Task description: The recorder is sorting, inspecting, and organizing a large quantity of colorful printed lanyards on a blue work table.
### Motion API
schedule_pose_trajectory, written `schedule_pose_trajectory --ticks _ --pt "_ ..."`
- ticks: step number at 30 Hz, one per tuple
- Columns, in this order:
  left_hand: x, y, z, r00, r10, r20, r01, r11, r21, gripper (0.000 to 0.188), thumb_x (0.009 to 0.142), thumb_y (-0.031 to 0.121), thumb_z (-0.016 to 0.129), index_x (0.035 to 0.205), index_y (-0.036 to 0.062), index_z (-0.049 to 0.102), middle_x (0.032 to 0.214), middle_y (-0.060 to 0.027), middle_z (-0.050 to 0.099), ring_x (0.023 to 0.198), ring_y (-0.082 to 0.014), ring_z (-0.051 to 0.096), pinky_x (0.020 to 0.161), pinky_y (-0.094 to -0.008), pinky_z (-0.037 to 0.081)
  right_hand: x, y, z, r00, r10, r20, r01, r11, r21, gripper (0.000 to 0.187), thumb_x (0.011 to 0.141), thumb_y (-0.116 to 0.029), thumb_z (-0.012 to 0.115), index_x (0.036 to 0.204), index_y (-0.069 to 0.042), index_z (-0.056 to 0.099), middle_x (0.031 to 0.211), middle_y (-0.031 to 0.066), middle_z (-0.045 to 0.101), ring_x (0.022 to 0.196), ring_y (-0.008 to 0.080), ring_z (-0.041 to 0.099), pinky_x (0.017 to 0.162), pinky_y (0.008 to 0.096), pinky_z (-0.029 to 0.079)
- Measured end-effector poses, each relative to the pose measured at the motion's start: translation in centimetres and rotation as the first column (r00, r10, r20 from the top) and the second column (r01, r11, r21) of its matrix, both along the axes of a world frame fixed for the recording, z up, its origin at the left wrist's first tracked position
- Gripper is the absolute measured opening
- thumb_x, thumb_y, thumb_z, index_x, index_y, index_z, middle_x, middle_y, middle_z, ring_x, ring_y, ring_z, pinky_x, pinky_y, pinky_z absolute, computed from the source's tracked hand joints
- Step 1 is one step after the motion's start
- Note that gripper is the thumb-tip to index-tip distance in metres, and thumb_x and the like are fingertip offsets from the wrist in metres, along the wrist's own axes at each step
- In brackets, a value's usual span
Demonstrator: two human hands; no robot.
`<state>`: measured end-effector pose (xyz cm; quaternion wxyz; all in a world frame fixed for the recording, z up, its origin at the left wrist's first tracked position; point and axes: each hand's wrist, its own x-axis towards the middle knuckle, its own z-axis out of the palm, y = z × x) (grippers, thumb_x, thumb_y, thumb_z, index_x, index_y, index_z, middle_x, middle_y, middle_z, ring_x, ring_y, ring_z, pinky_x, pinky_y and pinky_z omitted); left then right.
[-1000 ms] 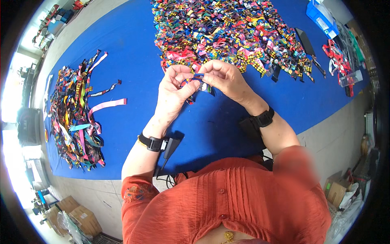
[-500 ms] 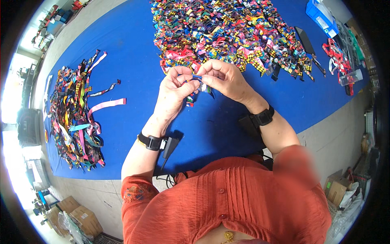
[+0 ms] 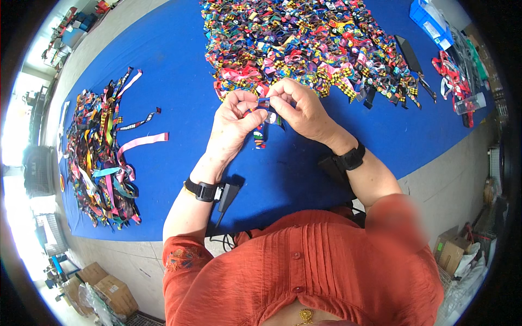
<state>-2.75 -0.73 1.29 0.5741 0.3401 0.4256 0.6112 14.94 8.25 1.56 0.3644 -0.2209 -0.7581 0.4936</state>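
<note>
Between my two hands is a short printed fabric strap point(image 3: 260, 136), dark blue with red, green and white spots, its tails hanging down. My left hand point(image 3: 232, 120) pinches it between thumb and fingers on the left. On the other side my right hand point(image 3: 302, 111) pinches its upper part, which shows as a thin blue band between the fingertips. Part of the strap is hidden behind the fingers. Just beyond my hands spreads a wide mass of looped, many-coloured straps point(image 3: 293, 49) laid out in rows.
A heap of loose flat straps point(image 3: 103, 157) lies at the left, a pink strap point(image 3: 144, 140) sticking out of it. On the far right are a blue bin point(image 3: 431, 24), red straps point(image 3: 454, 79) and a clear container point(image 3: 470, 103). The blue tabletop point(image 3: 348, 179) runs beneath everything.
More of the strap's tails now hangs below my fingers. My right fingertips have shifted slightly; my left hand stays nearly in place.
</note>
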Motion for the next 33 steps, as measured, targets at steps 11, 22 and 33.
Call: schedule_pose_trajectory --ticks 11,22,33 --pt "0.8 -0.5 0.7 0.935 0.097 -0.34 -0.066 0.993 0.103 0.042 0.086 -0.005 0.074 0.119 0.0058 0.05 0.111 -0.003 0.058 0.107 -0.0112 0.057 0.091 -0.0244 0.052 0.6 0.2 0.4 0.999 0.024 -0.042 -0.025 1.0 -0.011 0.018 0.093 -0.011 0.062 0.11 -0.004 0.063 0.098 0.0039 0.061 0.084 0.0125 0.056 0.076 0.0278 0.046" --pt "0.5 -0.3 1.6 0.976 0.054 -0.209 -0.054 0.999 0.008 0.033 0.093 0.012 0.072 0.118 0.0022 0.054 0.102 -0.0035 0.063 0.088 -0.0073 0.058 0.078 -0.0223 0.049 0.5 0.2 0.2 1.0 -0.014 0.02 0.016 0.995 -0.101 0.008 0.098 -0.011 0.062 0.101 -0.004 0.063 0.087 -0.0009 0.064 0.077 0.0056 0.059 0.07 0.0231 0.049" --pt "-0.3 0.1 -0.1 0.977 0.102 -0.186 -0.083 0.991 0.106 0.006 0.102 0.01 0.058 0.101 0.0057 0.054 0.107 -0.0047 0.068 0.085 -0.0047 0.052 0.078 -0.0215 0.044 0.4 0.2 0.1 0.999 0.016 0.043 -0.008 0.984 -0.178 0.01 0.1 -0.014 0.061 0.1 -0.004 0.062 0.085 -0.0003 0.064 0.078 0.0047 0.059 0.071 0.0227 0.049"
